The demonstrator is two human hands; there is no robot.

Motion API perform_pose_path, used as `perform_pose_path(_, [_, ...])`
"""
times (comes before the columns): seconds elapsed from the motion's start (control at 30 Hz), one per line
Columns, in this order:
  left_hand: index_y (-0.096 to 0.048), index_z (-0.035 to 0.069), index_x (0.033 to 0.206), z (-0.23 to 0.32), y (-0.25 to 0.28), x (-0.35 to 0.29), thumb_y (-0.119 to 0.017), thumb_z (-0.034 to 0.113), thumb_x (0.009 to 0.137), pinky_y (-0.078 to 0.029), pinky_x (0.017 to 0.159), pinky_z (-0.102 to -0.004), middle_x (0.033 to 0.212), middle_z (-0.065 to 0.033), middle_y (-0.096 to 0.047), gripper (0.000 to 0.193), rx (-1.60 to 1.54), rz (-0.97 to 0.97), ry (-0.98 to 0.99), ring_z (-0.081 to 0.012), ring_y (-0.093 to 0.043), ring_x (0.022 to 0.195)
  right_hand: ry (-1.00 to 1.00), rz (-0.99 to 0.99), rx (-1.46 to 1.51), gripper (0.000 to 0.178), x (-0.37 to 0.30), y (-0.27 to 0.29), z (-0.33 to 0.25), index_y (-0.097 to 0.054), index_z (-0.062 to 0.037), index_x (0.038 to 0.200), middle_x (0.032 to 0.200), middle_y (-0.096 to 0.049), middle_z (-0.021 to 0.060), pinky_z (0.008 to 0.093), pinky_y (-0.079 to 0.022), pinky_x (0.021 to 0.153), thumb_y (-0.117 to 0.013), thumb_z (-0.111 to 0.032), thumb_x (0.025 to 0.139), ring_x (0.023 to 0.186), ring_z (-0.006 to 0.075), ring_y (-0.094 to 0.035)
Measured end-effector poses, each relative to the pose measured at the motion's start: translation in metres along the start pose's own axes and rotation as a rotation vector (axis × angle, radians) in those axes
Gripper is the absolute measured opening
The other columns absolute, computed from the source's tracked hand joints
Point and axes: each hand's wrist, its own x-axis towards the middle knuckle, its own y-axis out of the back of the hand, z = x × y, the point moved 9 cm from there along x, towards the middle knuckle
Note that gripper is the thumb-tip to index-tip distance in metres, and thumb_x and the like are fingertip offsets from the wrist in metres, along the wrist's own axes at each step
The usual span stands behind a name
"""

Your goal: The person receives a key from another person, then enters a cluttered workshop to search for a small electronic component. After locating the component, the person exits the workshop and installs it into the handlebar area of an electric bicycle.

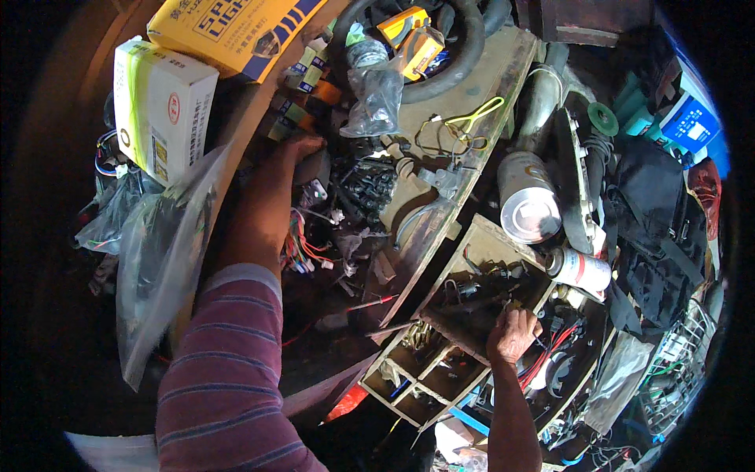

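My left hand point(305, 146) reaches far onto a cluttered wooden shelf, beside a stack of small boxes point(291, 114). Its fingers are in shadow, and whether they hold anything is hidden. Just below it are a dark block-shaped part point(314, 167) and a bundle of coloured wires with connectors point(299, 248). My right hand point(515, 333) is closed over a wooden compartment tray point(421, 411), its fingers curled around something I cannot make out. A dark, thick bar-like piece point(452, 334) lies across the tray, left of that hand. Red wires point(558, 338) are to its right.
A yellow carton point(228, 31) and a white box point(165, 110) stand at the upper left, above a clear plastic bag point(161, 259). A black tire point(472, 63) lies at the back. Right of the shelf are a large can point(528, 197), a spray can point(580, 269) and black bags point(649, 189).
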Motion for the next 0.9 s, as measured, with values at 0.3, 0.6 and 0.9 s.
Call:
perform_pose_path(0.3, [-0.047, 0.007, 0.132, -0.026, 0.020, 0.000, -0.072, 0.017, 0.075, -0.037, 0.104, -0.0393, 0.133, -0.0121, -0.047, 0.063, -0.133, 0.391, -0.217, -0.0268, -0.046, 0.122, 0.015, 0.019, 0.014, 0.025, 0.001, 0.006, -0.005, -0.063, -0.0113, 0.099, 0.089, -0.056, 0.0094, 0.0470, -0.033, 0.086, -0.058, -0.022, 0.077, 0.091, 0.0314, -0.050])
perform_pose_path(0.6, [-0.058, 0.009, 0.104, 0.012, 0.028, -0.044, -0.067, 0.013, 0.081, -0.046, 0.083, -0.0336, 0.097, -0.0032, -0.058, 0.026, -1.040, 0.348, 0.089, -0.0188, -0.057, 0.091, 0.021, 0.021, 0.038, 0.023, 0.001, 0.007, -0.004, -0.062, -0.0096, 0.099, 0.097, -0.060, 0.0095, 0.0464, -0.033, 0.085, -0.057, -0.022, 0.080, 0.095, 0.0305, -0.052])
perform_pose_path(0.9, [-0.064, 0.007, 0.090, 0.152, 0.056, -0.071, -0.068, 0.017, 0.080, -0.048, 0.072, -0.0341, 0.084, -0.0060, -0.063, 0.015, -0.835, 0.311, -0.287, -0.0200, -0.060, 0.080, 0.017, 0.039, 0.042, 0.028, -0.001, 0.006, 0.001, -0.064, -0.0113, 0.103, 0.097, -0.060, 0.0082, 0.0461, -0.033, 0.086, -0.059, -0.022, 0.077, 0.099, 0.0294, -0.051])
